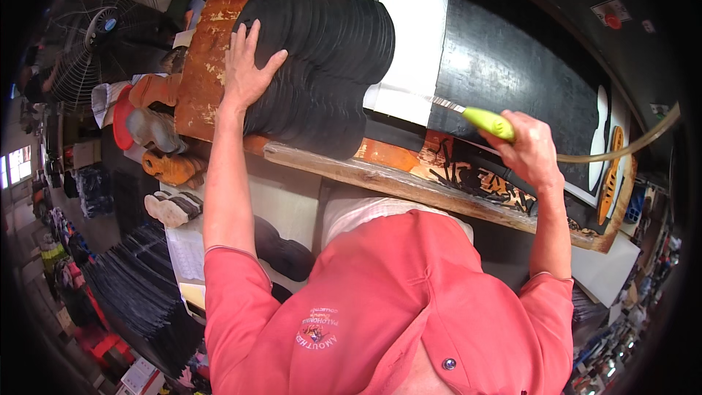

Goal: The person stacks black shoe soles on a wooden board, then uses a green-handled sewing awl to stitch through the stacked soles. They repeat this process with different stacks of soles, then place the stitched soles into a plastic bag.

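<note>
My left hand (247, 72) lies with fingers spread on the left end of a long, leaning row of black sole-shaped pieces (314, 66). In my right hand (528, 148) is a green air blow gun (491, 123) with a short metal nozzle, its fingers wrapped round the handle. A yellowish hose (614, 153) runs from it off to the right. The nozzle points left over a white strip (413, 36), beside a flat black sheet (512, 58). Black offcuts (475, 181) are scattered along the near edge of the bench, below my right hand.
The wooden bench edge (344, 170) crosses in front of me. An orange knife-like tool (610, 175) and a white shape (597, 135) lie at the right end. Shoe forms (157, 132) and a red bowl (124, 121) stand left, with a fan (95, 29) behind.
</note>
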`<state>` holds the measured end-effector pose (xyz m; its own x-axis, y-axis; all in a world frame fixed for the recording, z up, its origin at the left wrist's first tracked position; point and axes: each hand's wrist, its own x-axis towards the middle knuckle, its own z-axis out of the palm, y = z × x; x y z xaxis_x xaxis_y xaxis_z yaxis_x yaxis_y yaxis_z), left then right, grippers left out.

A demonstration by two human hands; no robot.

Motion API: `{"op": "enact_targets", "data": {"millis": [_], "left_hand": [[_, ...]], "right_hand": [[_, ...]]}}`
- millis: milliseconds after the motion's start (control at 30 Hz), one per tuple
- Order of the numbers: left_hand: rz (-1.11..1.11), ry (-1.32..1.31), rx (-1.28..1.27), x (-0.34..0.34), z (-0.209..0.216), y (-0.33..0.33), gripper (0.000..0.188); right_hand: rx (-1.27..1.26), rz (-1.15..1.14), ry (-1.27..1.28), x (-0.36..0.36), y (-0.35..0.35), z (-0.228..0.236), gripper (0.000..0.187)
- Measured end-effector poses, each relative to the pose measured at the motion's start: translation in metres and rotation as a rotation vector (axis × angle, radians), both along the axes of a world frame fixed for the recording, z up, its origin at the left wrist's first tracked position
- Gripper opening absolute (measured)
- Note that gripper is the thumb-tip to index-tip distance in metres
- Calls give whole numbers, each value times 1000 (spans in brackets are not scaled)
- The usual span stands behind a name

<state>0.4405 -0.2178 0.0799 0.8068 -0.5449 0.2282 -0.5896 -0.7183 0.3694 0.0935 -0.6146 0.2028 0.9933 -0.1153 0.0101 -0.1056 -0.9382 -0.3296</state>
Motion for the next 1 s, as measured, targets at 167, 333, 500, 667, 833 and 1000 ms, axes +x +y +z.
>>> {"op": "enact_targets", "data": {"millis": [167, 333, 500, 667, 833, 1000], "left_hand": [[-9, -6, -66, 0, -2, 1, 90], [-22, 3, -44, 4, -5, 3, 88], [-33, 24, -90, 6, -7, 4, 81], [-28, 68, -127, 16, -10, 8, 65], [-84, 117, -185, 37, 1, 27, 50], [-33, -2, -130, 32, -8, 26, 51]], "right_hand": [[87, -130, -28, 12, 11, -5, 26], [82, -142, 5, 18, 16, -6, 24], [-68, -104, 106, 15, 10, -5, 25], [62, -181, 74, 16, 11, -8, 25], [200, -218, 27, 21, 25, -11, 25], [104, 30, 66, 32, 52, -14, 26]]}}
